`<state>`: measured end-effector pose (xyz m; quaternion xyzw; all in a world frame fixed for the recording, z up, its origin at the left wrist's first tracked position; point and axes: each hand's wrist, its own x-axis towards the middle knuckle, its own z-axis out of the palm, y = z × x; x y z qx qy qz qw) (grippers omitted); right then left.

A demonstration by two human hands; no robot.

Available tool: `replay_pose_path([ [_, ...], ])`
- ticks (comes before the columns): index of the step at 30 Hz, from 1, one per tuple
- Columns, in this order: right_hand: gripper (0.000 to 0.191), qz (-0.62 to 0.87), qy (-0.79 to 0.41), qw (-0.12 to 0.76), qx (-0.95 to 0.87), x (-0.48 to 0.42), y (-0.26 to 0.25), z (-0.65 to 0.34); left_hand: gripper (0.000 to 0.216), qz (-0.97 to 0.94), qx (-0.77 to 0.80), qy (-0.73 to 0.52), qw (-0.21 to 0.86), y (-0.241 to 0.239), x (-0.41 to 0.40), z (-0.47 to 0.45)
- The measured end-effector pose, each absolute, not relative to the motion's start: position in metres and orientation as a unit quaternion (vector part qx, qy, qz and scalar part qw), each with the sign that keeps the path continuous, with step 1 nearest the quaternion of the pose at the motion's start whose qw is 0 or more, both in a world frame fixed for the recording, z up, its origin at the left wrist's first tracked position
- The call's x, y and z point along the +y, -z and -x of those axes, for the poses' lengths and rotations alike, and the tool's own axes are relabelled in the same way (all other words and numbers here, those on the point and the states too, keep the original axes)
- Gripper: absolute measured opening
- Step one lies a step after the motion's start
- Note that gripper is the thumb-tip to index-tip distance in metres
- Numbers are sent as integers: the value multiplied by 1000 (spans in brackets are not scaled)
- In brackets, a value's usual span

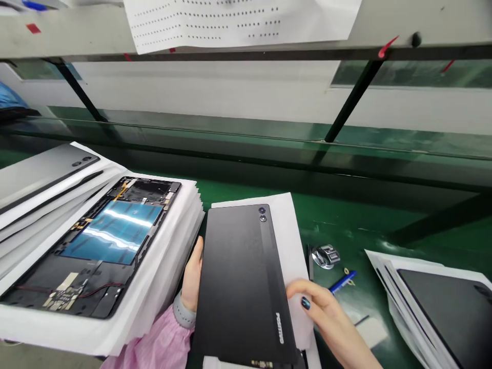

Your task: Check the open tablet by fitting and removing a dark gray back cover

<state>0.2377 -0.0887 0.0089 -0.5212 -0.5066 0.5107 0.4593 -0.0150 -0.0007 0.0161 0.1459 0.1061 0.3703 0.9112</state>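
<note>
A matte black rectangular back cover (236, 282), lettered "POSITIVO", with 2 round lenses, fills bottom center. The left hand (192, 279) meets its left edge, fingers mostly hidden, grip unclear; the right hand (321, 310) curls thumb and forefinger at its right edge, hold unclear.

From far off, I see a blue pen (343, 282) on the green counter (357, 233). Behind it, a bit left, is a shiny round metal thing (326, 256). A small pale flat piece (371, 332) lies in front of the pen. High up behind the pen, I see a white sheet with dark dots (238, 20) on a grey beam (77, 33).
</note>
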Motion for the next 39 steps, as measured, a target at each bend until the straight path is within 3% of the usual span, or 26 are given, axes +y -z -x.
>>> replay_pose_path([
  [4,43,533,-542,434,-484,-91,1,-232,56,-142,85,-359,919,-16,-3,13],
  [8,36,511,-584,407,-482,-91,-5,-223,51,-159,94,-373,910,-18,-6,11],
  [12,29,483,-637,450,-398,-91,-10,-221,46,-148,143,-406,891,-20,-8,9],
  [16,29,473,-669,486,-304,-94,-12,-218,24,-139,183,-407,884,-16,-6,10],
  [23,30,524,-643,509,-229,-95,-11,-225,16,-118,179,-414,885,-16,2,13],
  [27,28,530,-639,519,-203,-94,-6,-230,16,-76,170,-443,877,-21,1,11],
  [33,35,565,-629,498,-195,-92,5,-235,36,-101,157,-458,869,-25,-2,9],
  [39,33,571,-625,514,-140,-90,6,-239,34,-162,192,-445,859,-21,-1,11],
])
